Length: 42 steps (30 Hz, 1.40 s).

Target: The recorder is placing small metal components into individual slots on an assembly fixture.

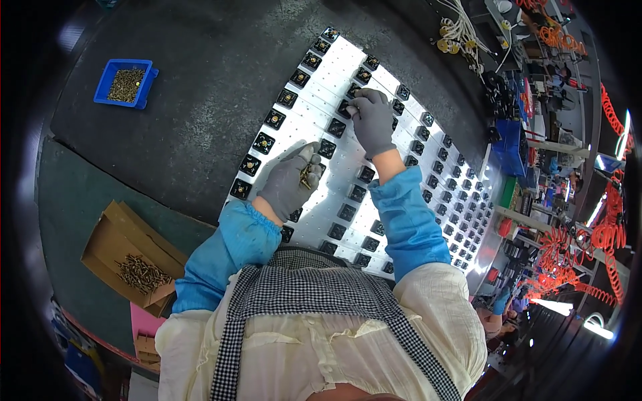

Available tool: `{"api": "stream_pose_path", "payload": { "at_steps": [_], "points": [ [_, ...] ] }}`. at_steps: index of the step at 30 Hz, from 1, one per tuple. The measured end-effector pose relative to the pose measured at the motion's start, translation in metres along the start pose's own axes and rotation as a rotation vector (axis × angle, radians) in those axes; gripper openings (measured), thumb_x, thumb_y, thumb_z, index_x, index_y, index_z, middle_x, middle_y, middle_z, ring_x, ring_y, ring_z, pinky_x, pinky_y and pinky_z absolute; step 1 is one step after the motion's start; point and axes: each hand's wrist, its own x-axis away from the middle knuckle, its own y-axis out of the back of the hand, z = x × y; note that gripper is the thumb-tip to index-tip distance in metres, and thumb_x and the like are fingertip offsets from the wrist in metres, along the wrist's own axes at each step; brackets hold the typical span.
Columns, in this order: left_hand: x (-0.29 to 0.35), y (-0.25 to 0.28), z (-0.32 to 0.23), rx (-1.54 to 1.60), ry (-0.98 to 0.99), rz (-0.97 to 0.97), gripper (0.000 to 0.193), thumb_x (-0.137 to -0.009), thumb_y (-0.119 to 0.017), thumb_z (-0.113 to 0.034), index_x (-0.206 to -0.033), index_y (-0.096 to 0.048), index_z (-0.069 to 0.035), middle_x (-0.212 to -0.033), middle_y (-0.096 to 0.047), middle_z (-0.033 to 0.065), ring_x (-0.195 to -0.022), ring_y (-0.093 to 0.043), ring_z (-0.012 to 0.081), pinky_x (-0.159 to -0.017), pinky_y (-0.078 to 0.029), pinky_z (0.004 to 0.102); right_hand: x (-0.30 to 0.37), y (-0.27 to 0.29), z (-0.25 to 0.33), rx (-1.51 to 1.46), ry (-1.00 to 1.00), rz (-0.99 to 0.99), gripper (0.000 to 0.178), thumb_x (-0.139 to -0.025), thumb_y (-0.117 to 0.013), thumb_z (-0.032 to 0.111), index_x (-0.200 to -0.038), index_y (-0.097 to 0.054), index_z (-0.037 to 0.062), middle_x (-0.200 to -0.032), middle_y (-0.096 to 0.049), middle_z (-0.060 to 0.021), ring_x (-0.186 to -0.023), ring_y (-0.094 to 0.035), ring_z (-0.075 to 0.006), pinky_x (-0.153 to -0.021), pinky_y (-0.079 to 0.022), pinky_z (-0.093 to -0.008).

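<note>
Several brass-coloured pieces (305, 178), probably screws, lie in the left hand (289, 180)

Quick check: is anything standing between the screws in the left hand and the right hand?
Nothing visible, apart from fingers of the left hand curled beside the screws. Black blocks on the silvery panels lie toward the right hand, but none appears to rise between the hands.

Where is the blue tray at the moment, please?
In the head view, the blue tray sits at the upper left on the dark table, left of the silver panels and above the cardboard box.
</note>
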Motion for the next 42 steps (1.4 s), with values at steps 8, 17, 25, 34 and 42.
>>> {"api": "stream_pose_path", "payload": {
  "at_steps": [8, 17, 25, 34, 42],
  "points": [
    [0.004, -0.009, -0.001, 0.018, -0.028, 0.035, 0.023, -0.105, -0.051, -0.019, -0.118, -0.06, -0.002, -0.1, -0.058, 0.0022, -0.081, -0.053, 0.0066, -0.063, -0.046, 0.0146, 0.006, 0.047, 0.036, -0.417, -0.071, 0.082, 0.021, -0.084, -0.074, 0.02, -0.102, -0.073, 0.0079, -0.127, -0.06, -0.0139, -0.12, -0.056, -0.0324, -0.101, -0.046, -0.0428],
    [0.0, -0.007, 0.014, -0.115, 0.059, 0.128, 0.028, -0.103, -0.055, -0.025, -0.119, -0.056, -0.001, -0.093, -0.053, 0.0006, -0.074, -0.046, 0.0046, -0.053, -0.038, 0.0131, 0.036, 0.074, 0.047, -0.697, 0.144, 0.492, 0.018, -0.086, -0.071, 0.008, -0.103, -0.071, 0.004, -0.118, -0.063, -0.0101, -0.113, -0.06, -0.0275, -0.095, -0.051, -0.0369],
    [0.002, -0.01, 0.013, -0.189, 0.04, -0.001, 0.027, -0.103, -0.056, -0.025, -0.118, -0.059, -0.004, -0.092, -0.054, -0.0004, -0.073, -0.047, 0.0049, -0.054, -0.039, 0.0131, 0.033, 0.062, 0.036, -0.451, -0.003, 0.228, 0.011, -0.085, -0.071, 0.014, -0.092, -0.07, 0.006, -0.107, -0.066, -0.0092, -0.104, -0.062, -0.0294, -0.091, -0.049, -0.0393],
    [-0.002, -0.001, 0.013, 0.003, 0.001, -0.025, 0.022, -0.103, -0.055, -0.023, -0.114, -0.059, -0.005, -0.093, -0.059, 0.001, -0.074, -0.053, 0.0072, -0.058, -0.045, 0.0165, 0.035, 0.023, 0.036, -0.048, -0.021, 0.07, 0.009, -0.08, -0.071, 0.015, -0.086, -0.072, 0.0084, -0.106, -0.066, -0.0054, -0.104, -0.058, -0.0307, -0.09, -0.047, -0.0431],
    [-0.001, -0.006, 0.011, -0.037, -0.01, -0.021, 0.021, -0.104, -0.048, -0.016, -0.118, -0.058, -0.004, -0.098, -0.061, 0.0026, -0.078, -0.056, 0.0095, -0.061, -0.047, 0.0183, 0.022, 0.024, 0.045, 0.117, -0.001, 0.221, 0.012, -0.079, -0.073, 0.019, -0.088, -0.073, 0.0103, -0.114, -0.065, -0.004, -0.107, -0.058, -0.0298, -0.089, -0.047, -0.0438]
  ]
}}
